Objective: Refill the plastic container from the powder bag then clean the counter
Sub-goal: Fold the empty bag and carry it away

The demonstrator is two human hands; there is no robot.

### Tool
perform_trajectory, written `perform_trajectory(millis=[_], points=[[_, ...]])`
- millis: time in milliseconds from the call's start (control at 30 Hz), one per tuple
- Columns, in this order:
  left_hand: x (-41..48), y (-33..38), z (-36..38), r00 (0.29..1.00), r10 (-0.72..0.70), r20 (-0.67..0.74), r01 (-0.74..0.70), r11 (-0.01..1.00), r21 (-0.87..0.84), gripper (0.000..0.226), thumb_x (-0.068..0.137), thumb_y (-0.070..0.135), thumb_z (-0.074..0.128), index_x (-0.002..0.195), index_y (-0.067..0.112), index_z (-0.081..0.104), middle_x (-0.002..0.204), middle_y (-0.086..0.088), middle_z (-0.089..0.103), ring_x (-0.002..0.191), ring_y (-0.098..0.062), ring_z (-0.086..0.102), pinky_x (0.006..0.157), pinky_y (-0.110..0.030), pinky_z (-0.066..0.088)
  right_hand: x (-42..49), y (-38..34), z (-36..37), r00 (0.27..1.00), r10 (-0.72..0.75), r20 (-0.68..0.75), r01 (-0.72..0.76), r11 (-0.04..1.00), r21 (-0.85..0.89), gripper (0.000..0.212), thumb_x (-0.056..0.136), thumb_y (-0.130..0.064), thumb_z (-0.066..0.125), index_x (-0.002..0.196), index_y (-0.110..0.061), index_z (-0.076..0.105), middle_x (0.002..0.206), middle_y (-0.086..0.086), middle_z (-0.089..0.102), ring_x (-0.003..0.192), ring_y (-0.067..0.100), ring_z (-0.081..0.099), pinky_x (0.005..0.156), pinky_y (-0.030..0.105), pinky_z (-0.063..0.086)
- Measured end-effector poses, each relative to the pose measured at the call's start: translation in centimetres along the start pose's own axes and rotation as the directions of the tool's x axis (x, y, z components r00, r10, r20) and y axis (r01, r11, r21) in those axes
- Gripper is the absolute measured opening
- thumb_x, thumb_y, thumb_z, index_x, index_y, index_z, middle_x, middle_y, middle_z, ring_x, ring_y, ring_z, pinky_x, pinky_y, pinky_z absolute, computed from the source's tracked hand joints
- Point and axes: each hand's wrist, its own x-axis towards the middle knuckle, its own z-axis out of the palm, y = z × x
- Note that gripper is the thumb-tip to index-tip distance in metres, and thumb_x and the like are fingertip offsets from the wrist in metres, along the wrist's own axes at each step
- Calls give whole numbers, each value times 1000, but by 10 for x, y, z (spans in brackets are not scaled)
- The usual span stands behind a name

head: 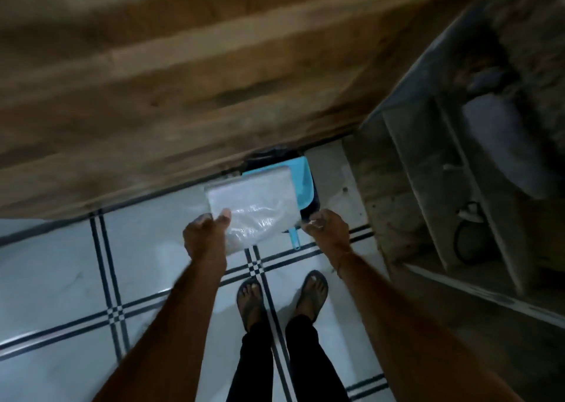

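— Where was the powder?

— In a clear plastic bag of white powder, held out low in front of the person, between both hands and above the white tiled floor with its dark crossing lines.

— And the hands themselves?

— The left hand gripped the bag's left edge, thumb on top and fingers curled beneath. The right hand pinched the bag's right corner, with a bit of shiny plastic showing between its curled fingers. The shot was blurred, so the finer finger positions were hard to read.

— Anything under the bag?

— A light blue plastic dustpan lay on the floor right behind it, mostly covered, with its handle poking out below the bag's lower right edge. I couldn't tell whether bag and dustpan touched.

— What surrounded them?

— A broad brown wooden panel filled the top of the view, and the dustpan sat against its foot. A grey shelf unit stood to the right. Below the arms were the person's feet in dark sandals and legs in black trousers.
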Motion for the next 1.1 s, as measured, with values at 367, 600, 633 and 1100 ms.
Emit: perform_trajectory(millis=[367, 600, 633, 1100], points=[[131, -89, 86, 989, -146, 24, 144, 914, -380, 21, 90, 25, 79, 78, 15, 66, 97, -6, 76, 87, -18, 75, 75, -34, 63, 164, 85, 145, 997, 50, 65, -14, 886, -464, 66, 84, -52, 75, 134, -12, 58, 141, 16, 42, 129, 37, 46, 101, 49, 48], [133, -76, 95, 981, -191, 26, 185, 895, -407, 22, 92, 23, 77, 81, 11, 62, 103, -9, 75, 86, -16, 75, 62, -28, 61, 131, 91, 117, 987, -96, -129, 80, 989, -122, 47, 98, -44, 60, 130, -10, 52, 106, 13, 74, 98, 38, 71, 75, 38, 53], [131, -71, 96, 982, -190, 7, 176, 897, -406, 24, 92, 22, 77, 78, 11, 60, 98, -9, 74, 83, -16, 74, 60, -27, 60, 118, 93, 106, 976, -136, -172, 119, 987, -105, 54, 97, -53, 55, 130, -10, 52, 102, 11, 75, 92, 38, 72, 73, 41, 57], [137, -55, 173, 996, -84, -20, 85, 995, 44, 19, 82, 12, 83, 97, 12, 71, 91, -5, 74, 82, -11, 76, 72, -19, 58, 50, 180, 29, 899, -12, -437, 24, 999, 22, 30, 100, -36, 64, 109, -9, 56, 85, 3, 65, 79, 35, 68, 70, 46, 56]])
